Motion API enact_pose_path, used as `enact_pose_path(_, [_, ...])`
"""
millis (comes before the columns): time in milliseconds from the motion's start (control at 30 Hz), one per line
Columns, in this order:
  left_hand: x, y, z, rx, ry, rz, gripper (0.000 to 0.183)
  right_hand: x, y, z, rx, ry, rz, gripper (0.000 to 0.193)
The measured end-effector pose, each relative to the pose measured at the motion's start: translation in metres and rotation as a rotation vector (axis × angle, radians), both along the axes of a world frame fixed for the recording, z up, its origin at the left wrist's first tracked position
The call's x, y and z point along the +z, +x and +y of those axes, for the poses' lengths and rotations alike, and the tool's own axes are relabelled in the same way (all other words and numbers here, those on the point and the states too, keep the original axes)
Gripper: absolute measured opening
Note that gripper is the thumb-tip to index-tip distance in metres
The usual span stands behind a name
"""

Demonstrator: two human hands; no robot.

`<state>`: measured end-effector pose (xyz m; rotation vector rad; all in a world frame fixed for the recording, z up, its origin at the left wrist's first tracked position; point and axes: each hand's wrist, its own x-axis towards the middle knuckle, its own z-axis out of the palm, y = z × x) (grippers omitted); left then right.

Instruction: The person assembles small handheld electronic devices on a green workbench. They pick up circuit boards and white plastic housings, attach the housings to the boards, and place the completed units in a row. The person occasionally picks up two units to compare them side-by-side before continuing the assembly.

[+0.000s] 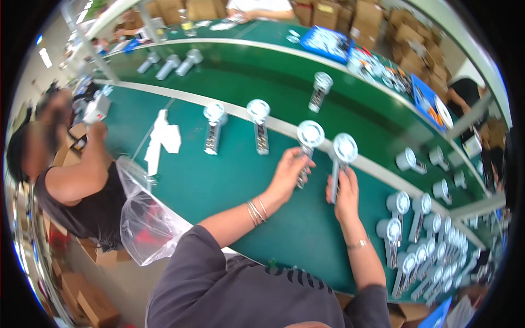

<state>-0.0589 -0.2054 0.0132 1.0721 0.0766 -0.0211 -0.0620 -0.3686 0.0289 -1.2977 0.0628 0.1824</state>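
Each of my hands grips what looks like a handheld fan with a pale round head and a straight handle. My left hand (288,174) is closed round the handle of the left fan (310,134), whose handle shows an uncovered inside with small parts. The right fan (345,148) is tilted and its handle sits in the fingers of my right hand (345,195). Both heads point away from me, close together but apart. Two more such fans, one at the far left (214,113) and one nearer (258,111), lie on the green table (229,191) with open-faced handles.
Many similar fans (421,257) stand crowded at the right. A green conveyor belt (240,65) beyond the pale rail carries several others. White cut pieces (162,139) lie to the left, near a clear plastic bag (147,218). Another person (82,186) works at the left; blue trays (326,44) stand behind.
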Motion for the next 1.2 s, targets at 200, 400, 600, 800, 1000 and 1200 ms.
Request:
enact_pose_path(200, [-0.014, 0.005, -0.009, 0.041, 0.045, -0.035, 0.032, -0.013, 0.010, 0.022, -0.118, -0.021, -0.173, 0.039])
enact_pose_path(400, [-0.011, 0.005, -0.008, 0.002, 0.052, -0.031, 0.033, -0.025, 0.008, 0.019, -0.102, -0.092, -0.156, 0.036])
enact_pose_path(600, [-0.011, 0.004, -0.009, 0.029, 0.057, -0.044, 0.032, -0.027, 0.009, 0.018, -0.108, -0.072, -0.140, 0.037])
enact_pose_path(800, [-0.013, 0.005, -0.008, 0.012, 0.065, -0.040, 0.031, -0.032, 0.012, 0.018, -0.111, -0.125, -0.144, 0.037])
enact_pose_path(1000, [-0.005, 0.002, -0.009, 0.017, 0.063, -0.039, 0.031, -0.025, 0.008, 0.019, -0.138, -0.039, -0.152, 0.040])
enact_pose_path(1200, [-0.004, 0.000, -0.008, 0.022, 0.014, -0.049, 0.030, -0.018, 0.005, 0.019, -0.147, -0.012, -0.219, 0.036])
